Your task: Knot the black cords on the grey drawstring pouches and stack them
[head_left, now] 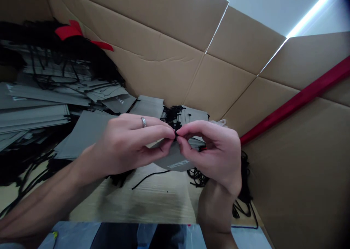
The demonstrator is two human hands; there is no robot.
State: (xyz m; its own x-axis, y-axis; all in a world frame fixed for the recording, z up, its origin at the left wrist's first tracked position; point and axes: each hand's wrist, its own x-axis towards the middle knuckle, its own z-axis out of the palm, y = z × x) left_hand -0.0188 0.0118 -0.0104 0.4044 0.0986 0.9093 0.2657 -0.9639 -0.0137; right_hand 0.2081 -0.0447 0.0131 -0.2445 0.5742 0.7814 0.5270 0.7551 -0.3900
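My left hand, with a ring on one finger, and my right hand meet fingertip to fingertip over the table. Both pinch a small piece of black cord between thumb and forefinger. Just below and behind the fingers is a grey flat piece with white lettering, partly covered by my hands; whether it is a bag or a card I cannot tell. A loose black cord end trails onto the table beneath it. Something thin and red shows beside my right palm.
Piles of grey flat pieces with black cords fill the left side, a red strip on top. More grey stacks stand at the back. Cardboard walls enclose the table. Black cords lie right; a dark red band slants across.
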